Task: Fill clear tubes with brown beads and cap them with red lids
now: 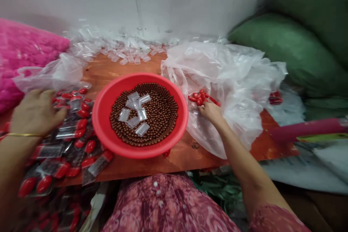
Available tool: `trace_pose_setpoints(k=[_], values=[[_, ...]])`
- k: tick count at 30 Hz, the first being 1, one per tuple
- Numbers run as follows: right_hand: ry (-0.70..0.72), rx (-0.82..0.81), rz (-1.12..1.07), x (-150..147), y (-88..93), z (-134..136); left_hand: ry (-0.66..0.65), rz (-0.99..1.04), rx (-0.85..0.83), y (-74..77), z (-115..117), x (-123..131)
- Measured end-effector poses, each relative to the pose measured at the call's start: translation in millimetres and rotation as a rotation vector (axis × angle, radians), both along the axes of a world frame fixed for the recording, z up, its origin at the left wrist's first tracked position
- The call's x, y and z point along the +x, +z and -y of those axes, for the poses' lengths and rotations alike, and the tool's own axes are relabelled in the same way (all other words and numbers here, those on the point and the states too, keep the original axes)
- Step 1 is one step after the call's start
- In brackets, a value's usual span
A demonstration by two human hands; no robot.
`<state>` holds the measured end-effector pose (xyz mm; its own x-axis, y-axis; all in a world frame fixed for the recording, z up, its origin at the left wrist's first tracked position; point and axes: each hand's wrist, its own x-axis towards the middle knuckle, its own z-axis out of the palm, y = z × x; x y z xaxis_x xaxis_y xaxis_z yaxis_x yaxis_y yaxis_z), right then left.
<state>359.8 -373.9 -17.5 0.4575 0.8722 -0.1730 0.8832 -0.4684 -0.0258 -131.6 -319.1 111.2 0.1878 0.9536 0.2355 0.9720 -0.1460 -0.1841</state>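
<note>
Red pieces [199,97] are on the clear plastic bag, R side of the table, just past the basin. Bg is a whitish wall [176,7] w/ scuffs & dark specks, then an orange-brown table [99,67] up against it, bare wood showing btwn all the stuff. Green sack [293,50] bulges in at back R; crumpled clear plastic bag [201,58] sprawls nearby. Pink-filled bag [27,47] far L. Red basin [99,116] mid-table. L hand [35,112] is over the red-ended packs [78,132], thumb & fingers apart, nothing visible in it. R hand [210,110] is at the red pcs, fingertips mostly hidden, so can't tell if it's pinching any. Clear sleeves [142,129] sit on tiny brown beads [160,112] in the basin.
</note>
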Motion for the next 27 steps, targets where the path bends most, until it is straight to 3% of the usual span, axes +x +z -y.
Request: trace_pose_setpoints(k=[1,3,6,7,9,14,18,21,23,27], values=[[-0.010,0.012,-0.002,-2,-3.4,0,-0.005,-0.012,0.046,3.2,6,18],[-0.058,0.038,-0.007,-4,-6.7,1,-0.199,-0.030,0.023,5.2,17,60],[-0.123,0.092,-0.037,-3,-3.1,8,-0.511,-0.144,-0.267,-5.6,24,114],[-0.121,0.122,-0.043,-3,0.0,12,-0.551,-0.172,-0.372,-11.9,24,127],[-0.097,0.200,-0.059,-4,7.8,22,-0.497,-0.194,-0.528,-26.4,20,148],[-0.066,0.473,-0.150,-14,24.0,44,-0.162,-0.067,-0.736,-58.4,-5,175],[-0.023,0.697,-0.248,-24,28.2,50,-0.018,0.141,-0.790,-71.1,-14,188],[0.070,0.833,-0.283,-34,30.1,50,0.014,0.247,-0.785,-75.0,-9,199],[0.160,0.834,-0.224,-44,30.7,50,0.002,0.308,-0.774,-77.1,-4,206],[0.318,0.687,-0.073,-68,26.8,49,0.065,0.499,-0.816,-83.6,-4,217]])
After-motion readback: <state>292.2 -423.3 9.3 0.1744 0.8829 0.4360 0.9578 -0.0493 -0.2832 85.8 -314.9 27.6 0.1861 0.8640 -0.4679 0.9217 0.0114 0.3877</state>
